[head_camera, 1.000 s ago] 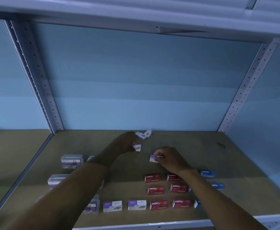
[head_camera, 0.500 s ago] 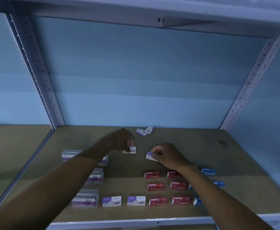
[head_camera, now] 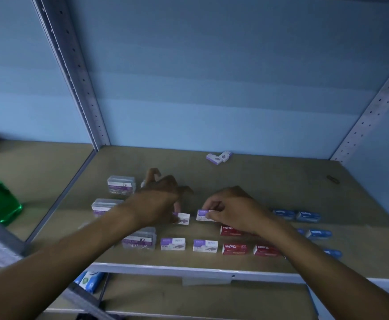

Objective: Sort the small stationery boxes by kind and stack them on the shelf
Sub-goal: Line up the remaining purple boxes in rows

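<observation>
The right hand [head_camera: 235, 210] pinches a purple-and-white box [head_camera: 203, 215] on the shelf [head_camera: 281, 181], mid-depth. Just beside it, the left hand [head_camera: 163, 199] holds another purple-and-white box [head_camera: 183, 218] (fingers curled over it). Two more [head_camera: 218, 157] lie near the back edge.

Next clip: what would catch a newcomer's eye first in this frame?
Two hands meet mid-shelf, each holding a small purple-and-white box: the left hand on one box, the right hand pinching another. Around them lie colour groups: red staples boxes at front right, blue boxes further right, clear cases at left.
</observation>
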The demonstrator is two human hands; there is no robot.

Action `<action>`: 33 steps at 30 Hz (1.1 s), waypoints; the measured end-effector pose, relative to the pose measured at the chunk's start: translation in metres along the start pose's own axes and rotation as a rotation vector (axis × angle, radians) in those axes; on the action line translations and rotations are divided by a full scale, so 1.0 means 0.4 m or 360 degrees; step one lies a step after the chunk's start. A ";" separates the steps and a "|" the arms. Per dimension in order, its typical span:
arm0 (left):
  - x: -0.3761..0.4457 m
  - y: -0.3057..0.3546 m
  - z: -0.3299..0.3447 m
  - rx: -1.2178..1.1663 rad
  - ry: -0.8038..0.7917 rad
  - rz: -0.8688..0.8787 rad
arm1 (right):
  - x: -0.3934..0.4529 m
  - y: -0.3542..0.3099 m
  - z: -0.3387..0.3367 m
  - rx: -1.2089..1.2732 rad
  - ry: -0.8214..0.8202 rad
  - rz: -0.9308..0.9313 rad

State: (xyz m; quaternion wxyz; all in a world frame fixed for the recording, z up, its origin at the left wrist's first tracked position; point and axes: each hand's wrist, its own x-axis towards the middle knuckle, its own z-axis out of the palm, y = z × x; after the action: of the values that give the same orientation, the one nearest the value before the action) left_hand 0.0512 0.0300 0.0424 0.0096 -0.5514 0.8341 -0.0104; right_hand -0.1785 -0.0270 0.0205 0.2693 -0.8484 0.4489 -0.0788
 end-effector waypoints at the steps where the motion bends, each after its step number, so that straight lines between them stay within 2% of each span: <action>1: -0.007 0.007 0.000 -0.0011 -0.0019 -0.0021 | -0.002 -0.006 0.005 -0.0043 -0.0015 -0.0007; 10: -0.022 -0.007 0.061 -0.0015 0.0010 -0.0040 | -0.010 -0.023 0.038 -0.0320 -0.0082 -0.0016; 16: -0.029 -0.002 0.058 -0.0109 0.0086 -0.0099 | -0.011 -0.029 0.031 -0.0293 -0.0141 -0.0023; 21: -0.016 -0.032 0.048 -0.0198 0.0131 -0.0104 | 0.023 -0.001 -0.023 -0.0159 -0.0007 0.0104; 23: 0.024 -0.038 0.026 -0.0348 0.0173 -0.0138 | 0.049 0.035 -0.051 -0.0119 0.0069 0.0139; 26: 0.128 -0.039 0.020 -0.0457 0.0179 -0.0104 | 0.104 0.089 -0.081 -0.0309 0.0171 0.0152; 29: 0.252 -0.044 0.062 -0.0387 0.0181 -0.0100 | 0.197 0.153 -0.094 -0.0521 0.0193 0.0269; 33: 0.374 -0.039 0.127 -0.0213 0.0044 -0.0233 | 0.287 0.189 -0.093 -0.0527 0.0172 0.0372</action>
State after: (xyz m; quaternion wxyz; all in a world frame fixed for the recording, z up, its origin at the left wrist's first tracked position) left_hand 0.0083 -0.1142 -0.0084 -0.0395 -0.6100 0.7905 0.0369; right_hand -0.1796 -0.1677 -0.0005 0.1089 -0.8178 0.5648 -0.0176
